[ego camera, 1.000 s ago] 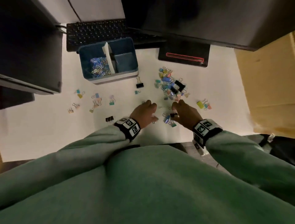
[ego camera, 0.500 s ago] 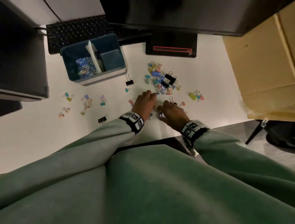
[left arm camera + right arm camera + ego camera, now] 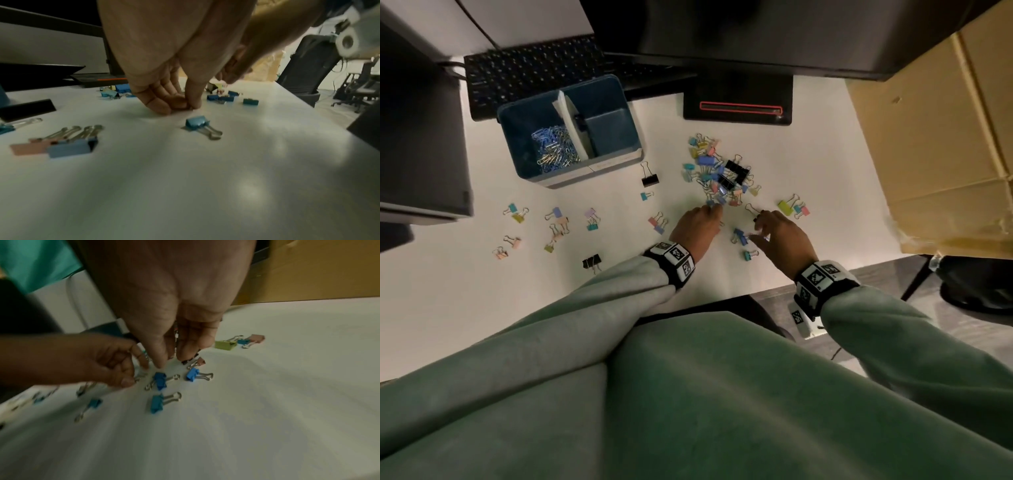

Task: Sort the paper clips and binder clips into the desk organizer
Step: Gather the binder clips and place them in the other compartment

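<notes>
Office: keyboard [image 3: 534, 73], monitor stand [image 3: 738, 102], swivel chairs [image 3: 362, 84].

My sleeves [image 3: 585, 325] are soft green, my wristbands [image 3: 674, 262] black with white checkered markers. The table [image 3: 448, 308] is white. The desk organizer [image 3: 616, 102] is dark blue. The binder clips [image 3: 717, 171] are blue, pink, yellow, teal and black, with silver handles.

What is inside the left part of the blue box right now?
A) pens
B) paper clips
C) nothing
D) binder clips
B: the head view shows a heap of thin wire paper clips in the left compartment of the blue organizer, while the binder clips lie out on the desk.
</notes>
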Demonstrator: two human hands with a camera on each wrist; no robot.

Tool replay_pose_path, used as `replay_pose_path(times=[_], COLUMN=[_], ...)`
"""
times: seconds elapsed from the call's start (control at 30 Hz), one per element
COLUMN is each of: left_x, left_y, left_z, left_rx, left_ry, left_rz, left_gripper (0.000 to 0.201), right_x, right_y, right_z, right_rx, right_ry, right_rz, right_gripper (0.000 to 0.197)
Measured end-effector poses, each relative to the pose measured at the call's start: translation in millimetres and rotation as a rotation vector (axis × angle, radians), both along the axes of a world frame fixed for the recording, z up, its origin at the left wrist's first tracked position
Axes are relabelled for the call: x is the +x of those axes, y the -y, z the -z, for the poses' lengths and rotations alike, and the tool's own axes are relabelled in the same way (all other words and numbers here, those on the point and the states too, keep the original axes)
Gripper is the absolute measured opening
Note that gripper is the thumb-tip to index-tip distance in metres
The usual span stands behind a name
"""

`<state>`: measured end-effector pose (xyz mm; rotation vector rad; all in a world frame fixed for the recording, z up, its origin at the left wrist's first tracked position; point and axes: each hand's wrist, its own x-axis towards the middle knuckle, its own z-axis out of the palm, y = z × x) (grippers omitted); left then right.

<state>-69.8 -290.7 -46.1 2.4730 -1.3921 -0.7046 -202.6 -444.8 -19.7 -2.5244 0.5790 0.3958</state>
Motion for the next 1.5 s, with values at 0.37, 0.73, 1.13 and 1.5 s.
replay_pose_path(times=[0.37,0.73,1.13,1.5], left_x=[1.2,97.2,177.2,71.3], left_y=[-7.1,-86.0,-136.1,-7.8], left_z=[8.1,-87.9,-80.7,-22.1], left_rx=[0.116,-0.304,0.023,-0.128], left_ry=[0.124,-0.03,0.263,-0.01], left_rz=[0.093,-0.713,-0.814,-0.334], left_gripper=[0.008,0.004,0.024,0.022], right_x=[-6.7,36.2,117.4,105.2], right_y=[-8.7,-25.1,-2.4,25.5], right_z=[13.7,17.0,11.8,5.6], right_rx=[0.022,0.036,-0.113,-0.099], right_ry=[-0.102,-0.069,0.05,0.014], right_rz=[0.011,-0.081,-0.075,0.071], right_gripper=[0.024,0.035,0.022,0.02])
